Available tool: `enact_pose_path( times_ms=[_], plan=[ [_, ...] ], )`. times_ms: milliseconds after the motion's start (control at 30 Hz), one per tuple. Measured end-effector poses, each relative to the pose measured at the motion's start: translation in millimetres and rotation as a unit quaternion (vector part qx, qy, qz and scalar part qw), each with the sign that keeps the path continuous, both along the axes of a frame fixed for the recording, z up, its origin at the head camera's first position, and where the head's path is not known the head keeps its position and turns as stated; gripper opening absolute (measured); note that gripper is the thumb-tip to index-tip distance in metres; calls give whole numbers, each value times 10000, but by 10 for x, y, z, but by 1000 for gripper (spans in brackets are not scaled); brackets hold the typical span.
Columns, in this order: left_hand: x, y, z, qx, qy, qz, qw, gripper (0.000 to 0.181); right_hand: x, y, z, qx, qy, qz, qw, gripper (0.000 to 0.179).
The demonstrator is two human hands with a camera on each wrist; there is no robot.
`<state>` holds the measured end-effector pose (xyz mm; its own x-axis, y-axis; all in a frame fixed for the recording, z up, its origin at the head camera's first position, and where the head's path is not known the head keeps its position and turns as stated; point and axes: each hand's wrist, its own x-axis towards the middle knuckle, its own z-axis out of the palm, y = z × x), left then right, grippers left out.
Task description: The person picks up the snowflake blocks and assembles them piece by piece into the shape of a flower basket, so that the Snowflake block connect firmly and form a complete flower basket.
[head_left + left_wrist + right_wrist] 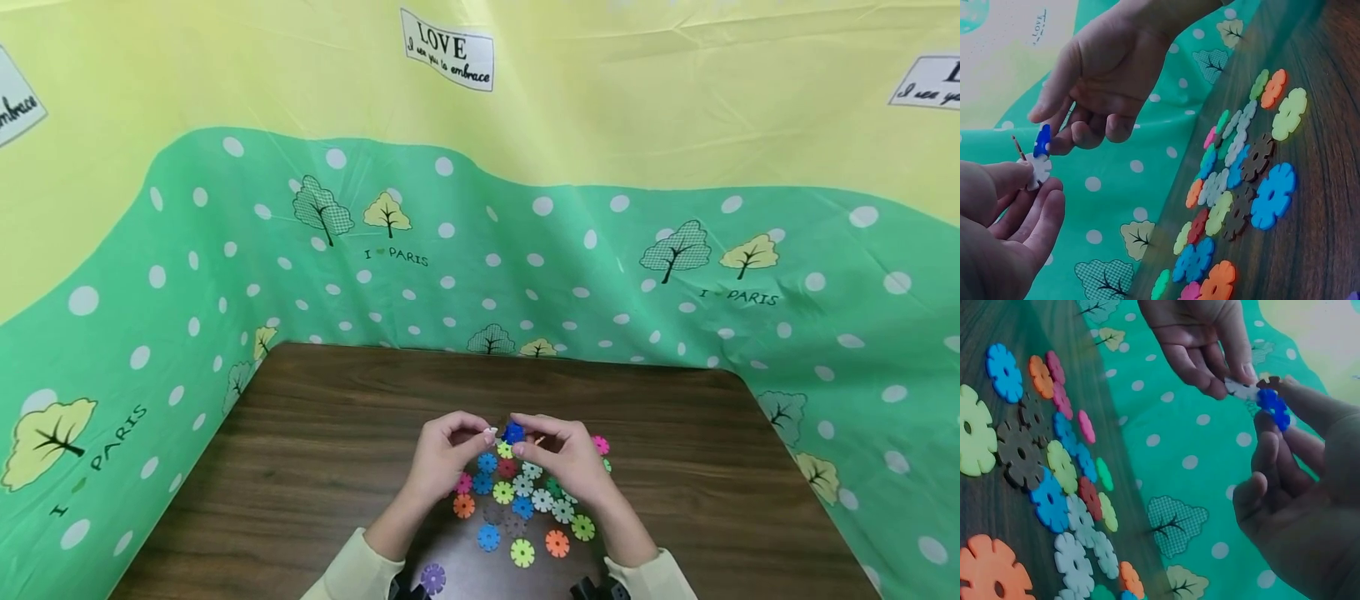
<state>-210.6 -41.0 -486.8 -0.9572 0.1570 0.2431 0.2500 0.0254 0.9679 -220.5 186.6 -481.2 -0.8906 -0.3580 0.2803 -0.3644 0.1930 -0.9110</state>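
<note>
Above the back of the pile, both hands meet around small notched flower-shaped plastic discs. My left hand [441, 452] pinches a white disc [1039, 171] between thumb and fingers. My right hand [564, 457] grips a blue disc [1274, 409] by its edge. In the right wrist view the white and blue discs touch at their rims; whether their notches interlock I cannot tell. A brown disc [1269, 381] sits against the blue one, partly hidden by the right hand's fingers.
Loose notched discs in many colours lie flat on the dark wooden table [337, 450] below the hands, among them an orange disc [557, 543] and a blue disc [488, 537]. A purple disc [432, 578] lies apart near the front. A green and yellow printed cloth [510, 250] hangs behind the table.
</note>
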Motion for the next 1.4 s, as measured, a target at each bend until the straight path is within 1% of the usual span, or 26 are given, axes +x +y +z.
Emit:
enact_pose_path(
  times_ms=[67, 167, 267, 433, 500, 600, 667, 733, 800, 867, 967, 1033, 1067, 1133, 1233, 1333, 1400],
  plan=[
    [4, -4, -2, 59, -32, 7, 10000, 7, -3, -2, -1, 3, 148, 94, 9998, 30],
    [10, -12, -2, 119, -141, 18, 9998, 8, -12, -13, -8, -19, 416, 85, 9991, 24],
    [12, -20, 1, 216, -373, 3, 9991, 10, -22, -26, -23, -39, 742, 5, 9972, 20],
    [16, -31, 4, 395, -738, -6, 9965, 12, -35, -50, -58, 161, 1196, -143, 9926, 17],
    [26, -31, 1, 363, -741, 15, 9966, 13, -29, -66, -60, 263, 1327, -168, 9907, 16],
    [46, -22, 2, 197, -628, 68, 9978, 13, -25, -79, -71, 379, 1417, -173, 9890, 14],
    [55, -16, 5, 118, -520, 80, 9985, 12, -12, -83, -59, 461, 1384, -157, 9892, 14],
    [57, -16, 9, 82, -472, 73, 9988, 11, -5, -73, -44, 557, 1261, -149, 9903, 14],
    [47, -26, 6, 167, -515, 56, 9985, 11, 7, -56, -15, 659, 1102, -170, 9916, 17],
    [35, -48, 15, 277, -569, 147, 9979, 11, 9, -30, 11, 764, 901, -236, 9927, 21],
    [8, -97, 53, 439, -669, 341, 9962, 11, -46, 33, 34, 1102, 714, -415, 9905, 24],
    [-13, -131, 88, 466, -636, 466, 9958, 11, -128, 67, 46, 1424, 633, -441, 9868, 23],
    [-20, -147, 110, 508, -612, 476, 9957, 11, -182, 79, 47, 1602, 622, -417, 9842, 22],
    [-36, -174, 136, 548, -576, 480, 9957, 12, -298, 81, 35, 1944, 562, -253, 9790, 21],
    [-59, -202, 163, 640, -526, 459, 9955, 15, -470, 55, -37, 2345, 438, 116, 9711, 21],
    [-78, -221, 168, 715, -561, 439, 9949, 17, -590, 11, -129, 2831, 256, 365, 9581, 20],
    [-83, -231, 161, 764, -601, 424, 9944, 17, -637, -14, -182, 3180, 154, 449, 9469, 20]
  ],
)
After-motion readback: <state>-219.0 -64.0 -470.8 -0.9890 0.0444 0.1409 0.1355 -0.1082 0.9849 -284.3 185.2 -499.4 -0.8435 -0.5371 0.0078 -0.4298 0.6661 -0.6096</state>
